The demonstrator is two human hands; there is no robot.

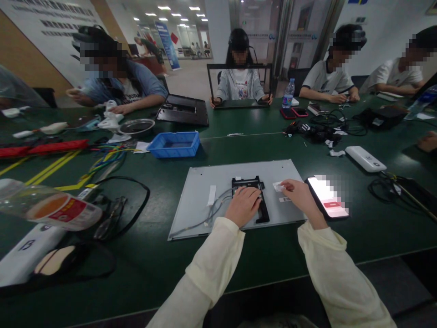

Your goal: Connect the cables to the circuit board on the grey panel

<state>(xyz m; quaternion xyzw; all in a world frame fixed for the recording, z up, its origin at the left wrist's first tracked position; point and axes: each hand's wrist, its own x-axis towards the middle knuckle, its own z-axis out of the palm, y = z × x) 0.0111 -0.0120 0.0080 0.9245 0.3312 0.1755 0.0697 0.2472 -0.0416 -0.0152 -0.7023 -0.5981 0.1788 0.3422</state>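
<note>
A flat grey panel (191,196) lies on the table in front of me, with a black plastic bracket (262,213) on its middle. My left hand (243,206) rests palm down over the bracket, its fingers extended across the near-left part and hiding some of it. Between the thumb and fingertips of my right hand (297,195) is a small whitish, see-through piece of film (277,186), pinched just above the panel. Below it, a small printed label (284,199) sticks to the panel. Grey cables (198,224) run from the bracket to the panel's left edge, beside a white tape strip (211,195).
A lit phone (328,198) lies right of the panel. Beyond the panel is a blue tray (175,145); a bottle (64,207) lies at left. Across the table, one person holds up a black frame (239,66); others sit beside. A white power bank (365,158) lies at right.
</note>
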